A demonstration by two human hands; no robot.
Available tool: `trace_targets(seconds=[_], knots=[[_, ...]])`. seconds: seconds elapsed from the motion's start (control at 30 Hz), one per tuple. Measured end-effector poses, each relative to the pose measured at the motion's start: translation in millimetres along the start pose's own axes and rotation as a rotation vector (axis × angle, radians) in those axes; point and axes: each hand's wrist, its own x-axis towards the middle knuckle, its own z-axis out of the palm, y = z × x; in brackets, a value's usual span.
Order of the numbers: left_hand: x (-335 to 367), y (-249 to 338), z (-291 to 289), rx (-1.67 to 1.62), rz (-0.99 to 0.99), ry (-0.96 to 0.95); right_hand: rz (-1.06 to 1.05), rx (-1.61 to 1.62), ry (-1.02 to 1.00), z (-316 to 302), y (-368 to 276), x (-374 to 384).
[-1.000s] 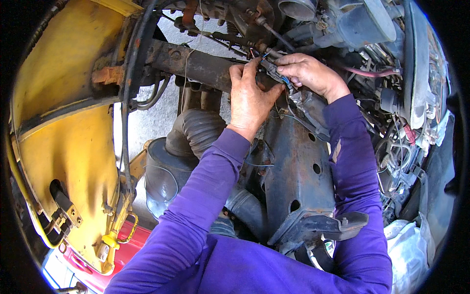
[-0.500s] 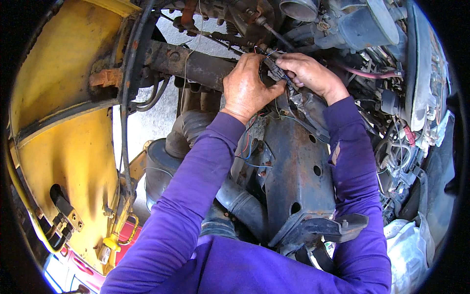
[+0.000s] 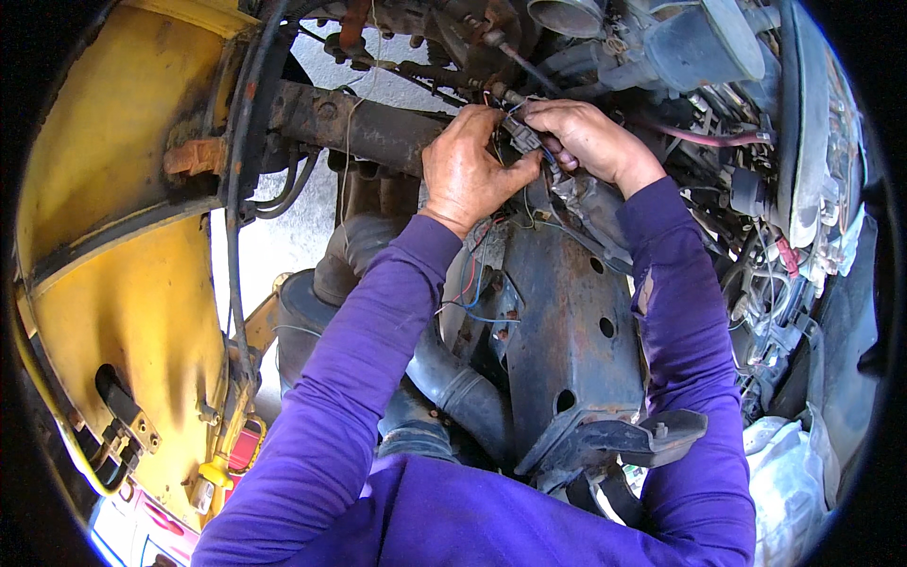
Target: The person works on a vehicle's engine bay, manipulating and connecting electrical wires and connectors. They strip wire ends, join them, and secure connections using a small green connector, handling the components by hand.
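Ahead of me, both hands meet at a small grey wire connector [image 3: 521,136] among engine parts. My left hand [image 3: 466,170] is closed on it, the thumb at its lower end and the fingers curled behind it. My right hand [image 3: 593,140] is closed just to the right, pinching a thin wire at the connector's upper end; its lower fingers are curled, their tips partly hidden. Below my left hand hang loose red and blue wires [image 3: 479,272]. A rusty grey frame beam [image 3: 557,283] with round holes runs between my forearms.
Yellow body panels [image 3: 123,302] stand at the left beside a black hose [image 3: 233,217]. A dark crossbar [image 3: 364,123] lies left of my hands. Grey ducting [image 3: 463,383] bends below. At the right are bundled wires and a pink hose [image 3: 704,139]; a grey canister [image 3: 704,52] sits at the top.
The whole view has shifted slightly, so the scene sits a little further left. Both hands keep their hold at the connector, with small finger movements.
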Motion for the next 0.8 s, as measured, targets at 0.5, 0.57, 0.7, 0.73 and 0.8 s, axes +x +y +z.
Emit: trace_targets(seconds=[0.5, 0.57, 0.7, 0.73, 0.8], knots=[[-29.0, 6.0, -79.4, -0.125, -0.260, -0.036, -0.182, -0.280, 0.012, -10.9, 12.1, 16.9], [-47.4, 11.1, -105.6, -0.053, -0.276, -0.133, -0.403, -0.580, 0.007, -20.7, 28.2, 29.1], [-84.2, 13.9, -154.7, 0.207, -0.155, -0.325, -0.481, -0.583, 0.216, -12.0, 36.3, 20.1], [-92.4, 18.9, -165.8, 0.185, -0.206, -0.334, -0.529, -0.504, 0.273, -5.7, 39.9, 7.0], [-103.4, 28.4, -185.0, 0.141, -0.302, -0.350, -0.550, -0.508, 0.287, -6.0, 35.4, -36.5]])
